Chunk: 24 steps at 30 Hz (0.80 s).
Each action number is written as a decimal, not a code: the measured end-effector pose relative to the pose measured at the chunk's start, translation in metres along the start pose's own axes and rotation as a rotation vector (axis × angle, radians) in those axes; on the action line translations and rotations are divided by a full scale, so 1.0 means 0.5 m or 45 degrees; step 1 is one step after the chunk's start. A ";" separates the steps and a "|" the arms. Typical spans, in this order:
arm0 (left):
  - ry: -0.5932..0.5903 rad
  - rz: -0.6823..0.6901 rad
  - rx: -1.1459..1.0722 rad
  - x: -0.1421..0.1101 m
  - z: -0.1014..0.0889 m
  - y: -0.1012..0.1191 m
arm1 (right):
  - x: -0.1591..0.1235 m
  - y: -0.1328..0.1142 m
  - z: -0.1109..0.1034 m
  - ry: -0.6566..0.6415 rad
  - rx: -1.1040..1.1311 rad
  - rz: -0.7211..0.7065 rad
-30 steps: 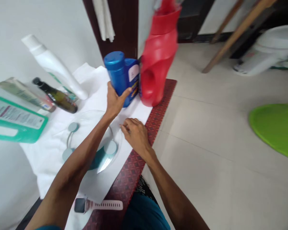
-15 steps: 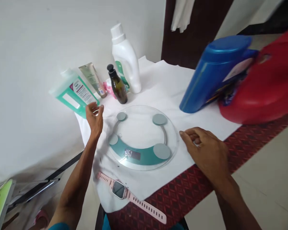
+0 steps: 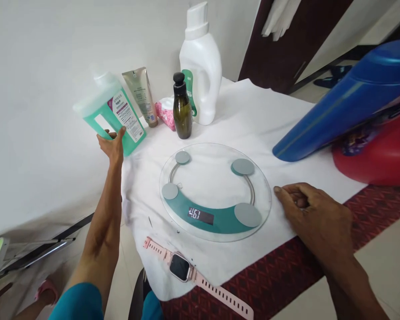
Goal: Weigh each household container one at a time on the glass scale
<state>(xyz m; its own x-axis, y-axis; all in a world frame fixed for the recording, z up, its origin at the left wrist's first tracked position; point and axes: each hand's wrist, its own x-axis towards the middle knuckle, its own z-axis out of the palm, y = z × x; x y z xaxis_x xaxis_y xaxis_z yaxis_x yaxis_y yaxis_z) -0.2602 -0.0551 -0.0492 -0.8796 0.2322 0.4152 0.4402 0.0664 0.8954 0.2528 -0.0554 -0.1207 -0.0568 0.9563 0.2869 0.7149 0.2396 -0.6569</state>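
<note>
My left hand is closed round the handle part of a translucent green liquid bottle, its thumb on the side nearest the label. The bottle stands tilted at the left of the white cloth. My right hand rests at the table edge with fingers curled in and nothing visible in them. Just left of its fingertips lies a round glass bathroom scale with a green band and a lit display. A pink-strapped smartwatch lies in front of the scale.
Behind the scale stand a squeeze tube, a pink-and-white packet, a dark pump bottle and a white detergent jug. At right are a blue bottle and a red jug. Dark red patterned cloth edges the table.
My left hand has gone from the blue bottle at the right across to the green bottle and closed on it. My right hand stays curled by the scale. The view has swung left.
</note>
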 end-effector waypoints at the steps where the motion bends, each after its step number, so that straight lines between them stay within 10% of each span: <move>1: -0.021 0.007 -0.055 0.010 0.001 0.000 | 0.000 -0.001 0.000 0.001 -0.012 0.008; 10: 0.051 0.014 -0.346 -0.013 0.002 0.021 | -0.005 -0.014 -0.007 -0.012 0.040 0.022; 24: 0.002 0.177 -0.365 -0.202 -0.252 0.215 | -0.008 0.005 0.007 0.023 0.082 -0.018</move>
<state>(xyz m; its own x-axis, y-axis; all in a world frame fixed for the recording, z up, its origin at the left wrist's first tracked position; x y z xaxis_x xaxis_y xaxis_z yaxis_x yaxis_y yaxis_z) -0.1467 -0.1935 0.0252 -0.8152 0.2182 0.5366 0.4875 -0.2419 0.8389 0.2524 -0.0582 -0.1258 -0.0537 0.9498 0.3083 0.6678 0.2637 -0.6961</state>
